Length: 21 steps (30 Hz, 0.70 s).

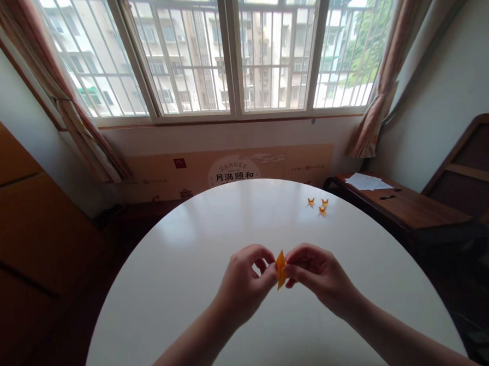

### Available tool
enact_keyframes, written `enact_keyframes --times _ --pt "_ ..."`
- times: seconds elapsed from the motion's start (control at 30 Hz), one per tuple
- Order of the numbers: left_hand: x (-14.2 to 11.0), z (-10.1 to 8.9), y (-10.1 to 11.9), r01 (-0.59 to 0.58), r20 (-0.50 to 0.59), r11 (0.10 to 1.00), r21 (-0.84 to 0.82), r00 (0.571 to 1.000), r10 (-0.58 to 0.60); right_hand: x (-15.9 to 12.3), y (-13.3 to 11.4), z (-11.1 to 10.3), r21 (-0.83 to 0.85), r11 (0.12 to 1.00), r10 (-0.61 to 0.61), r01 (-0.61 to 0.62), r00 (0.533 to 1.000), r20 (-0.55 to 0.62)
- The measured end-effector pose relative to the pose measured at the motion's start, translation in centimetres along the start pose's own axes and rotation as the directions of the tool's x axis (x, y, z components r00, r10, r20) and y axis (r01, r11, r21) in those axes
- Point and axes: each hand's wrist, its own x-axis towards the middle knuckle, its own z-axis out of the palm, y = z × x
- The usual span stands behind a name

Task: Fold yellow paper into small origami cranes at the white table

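A small folded piece of orange paper (280, 269) is held upright above the white round table (172, 310). My left hand (249, 281) pinches its left side between thumb and forefinger. On the other side, the thumb and fingers of my right hand (316, 271) grip the same paper. The fingertips hide part of the folds. Toward the table's far right edge stand three small orange origami birds, one at the left (311, 202), one at the right (324, 202) and one nearer to me (322, 211).
Beyond the table, a long printed cardboard panel (155, 170) leans under the barred window (271, 53). At the right is a brown wooden bench (427, 211) with white paper sheets (365, 181) and small dark items on it. A wooden cabinet (29, 221) stands at the left.
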Motion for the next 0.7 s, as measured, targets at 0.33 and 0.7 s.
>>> enact_keyframes --times 0.33,0.7 --pt "0.48 0.07 0.19 0.217 0.122 0.887 -0.409 0.976 -0.182 0.02 -0.57 0.0 0.113 0.983 0.147 -0.143 0.989 -0.025" --pt "-0.08 0.34 -0.1 -0.064 -0.077 0.996 -0.07 0.995 0.058 0.03 -0.64 0.02 0.181 0.961 0.22 -0.208 0.974 -0.046"
